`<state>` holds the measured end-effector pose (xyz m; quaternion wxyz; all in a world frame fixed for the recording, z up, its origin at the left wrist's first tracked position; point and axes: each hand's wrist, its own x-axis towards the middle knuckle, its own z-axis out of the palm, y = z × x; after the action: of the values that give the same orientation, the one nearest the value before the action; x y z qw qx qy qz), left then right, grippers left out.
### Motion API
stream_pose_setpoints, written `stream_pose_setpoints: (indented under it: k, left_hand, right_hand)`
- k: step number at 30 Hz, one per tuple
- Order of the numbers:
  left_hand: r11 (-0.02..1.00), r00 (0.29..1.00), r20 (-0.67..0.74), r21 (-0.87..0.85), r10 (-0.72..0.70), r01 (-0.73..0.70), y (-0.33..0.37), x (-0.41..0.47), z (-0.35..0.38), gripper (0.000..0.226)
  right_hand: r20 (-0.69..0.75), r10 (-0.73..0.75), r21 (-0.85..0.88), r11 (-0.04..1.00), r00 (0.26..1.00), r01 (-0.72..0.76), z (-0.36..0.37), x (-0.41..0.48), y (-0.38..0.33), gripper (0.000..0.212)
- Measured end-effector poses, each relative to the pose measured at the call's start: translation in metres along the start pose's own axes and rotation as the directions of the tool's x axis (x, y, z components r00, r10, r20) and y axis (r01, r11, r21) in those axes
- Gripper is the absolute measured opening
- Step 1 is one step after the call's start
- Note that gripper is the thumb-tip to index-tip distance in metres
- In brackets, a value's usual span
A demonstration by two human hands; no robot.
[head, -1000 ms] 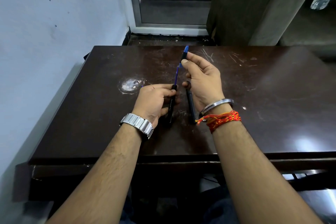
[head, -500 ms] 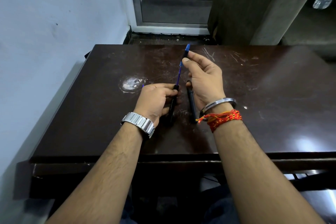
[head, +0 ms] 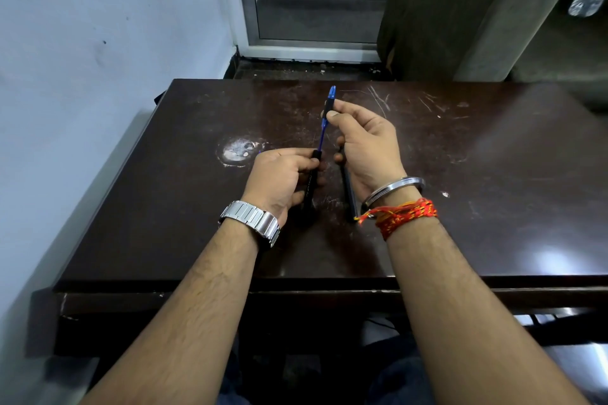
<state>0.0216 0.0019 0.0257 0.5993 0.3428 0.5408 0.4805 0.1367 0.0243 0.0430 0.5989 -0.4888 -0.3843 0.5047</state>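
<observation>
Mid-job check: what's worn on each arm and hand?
Forearms bare, no sleeves or gloves. The left hand has a silver link watch at its wrist. The right hand has a steel bangle at its wrist, with a red, orange and yellow thread band behind it.

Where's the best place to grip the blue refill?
Probably the blue refill at its thicker far end, pinched from the right, as the right hand does. The shaft is thin, and its near end sits in the black barrel that the left hand grips.
</observation>
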Motion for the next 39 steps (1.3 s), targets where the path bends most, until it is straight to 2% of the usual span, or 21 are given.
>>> stream_pose_setpoints:
  k: [5,8,11,18,23,27,33,37,39]
  left_hand:
    - [0.998,1.000,0.015,-0.049,0.027,-0.026,0.001,0.000,-0.001,0.023]
    - [0.998,1.000,0.014,-0.065,0.027,-0.026,0.002,0.001,-0.002,0.021]
    - [0.998,1.000,0.014,-0.066,0.024,-0.023,0.002,0.002,-0.002,0.020]
    - [0.998,0.999,-0.021,-0.057,0.031,-0.032,0.000,0.005,-0.003,0.020]
    - [0.997,0.998,-0.023,-0.054,0.060,-0.061,0.000,0.006,-0.004,0.019]
    - [0.991,0.995,-0.034,-0.087,0.095,-0.097,0.000,0.005,-0.003,0.018]
    - [0.985,0.984,-0.046,0.023,0.170,-0.169,-0.005,0.008,-0.006,0.015]
    - [0.955,0.959,-0.110,0.168,0.263,-0.243,-0.010,0.012,-0.012,0.032]
    - [0.951,0.955,-0.105,0.171,0.276,-0.256,-0.009,0.012,-0.010,0.038]
  right_hand:
    - [0.095,0.081,0.037,0.996,0.992,-0.084,0.007,-0.003,0.004,0.017]
    - [0.137,0.086,-0.029,0.996,0.987,-0.083,0.007,-0.002,0.009,0.020]
    - [0.138,0.091,-0.070,0.994,0.986,-0.081,0.006,0.001,0.012,0.021]
    - [0.156,0.112,-0.035,0.994,0.981,-0.108,0.007,-0.002,0.014,0.019]
    - [0.111,0.077,-0.112,0.992,0.991,-0.064,0.006,-0.001,0.015,0.008]
    - [0.076,0.080,-0.027,0.997,0.994,-0.078,0.007,-0.004,0.014,0.025]
    - [0.102,0.028,-0.033,0.999,0.994,-0.025,0.008,-0.008,0.010,0.021]
    - [0.087,-0.002,-0.056,0.998,0.996,0.007,0.007,-0.010,0.010,0.025]
    - [0.087,0.005,-0.052,0.999,0.996,-0.001,0.008,-0.010,0.009,0.024]
